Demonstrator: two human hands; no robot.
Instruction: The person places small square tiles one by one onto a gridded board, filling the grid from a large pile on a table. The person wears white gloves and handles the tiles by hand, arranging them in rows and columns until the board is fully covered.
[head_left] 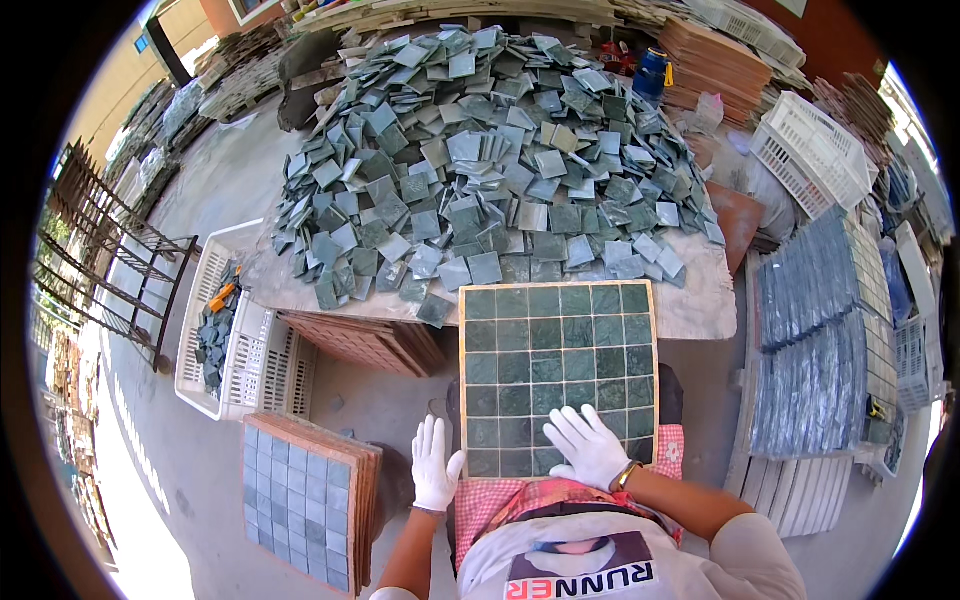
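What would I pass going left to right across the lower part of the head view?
Metal rack → white crate → stacked tile boards → left hand → right hand on the tile frame → blue tile sheets.

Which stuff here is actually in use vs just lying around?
In use:
- framed tile tray, filled with green tiles
- right hand, flat on the tray's tiles
- left hand, at the tray's left edge
- pile of loose green tiles

Lying about:
- white crate
- stack of filled trays
- blue jug
- tile sheets
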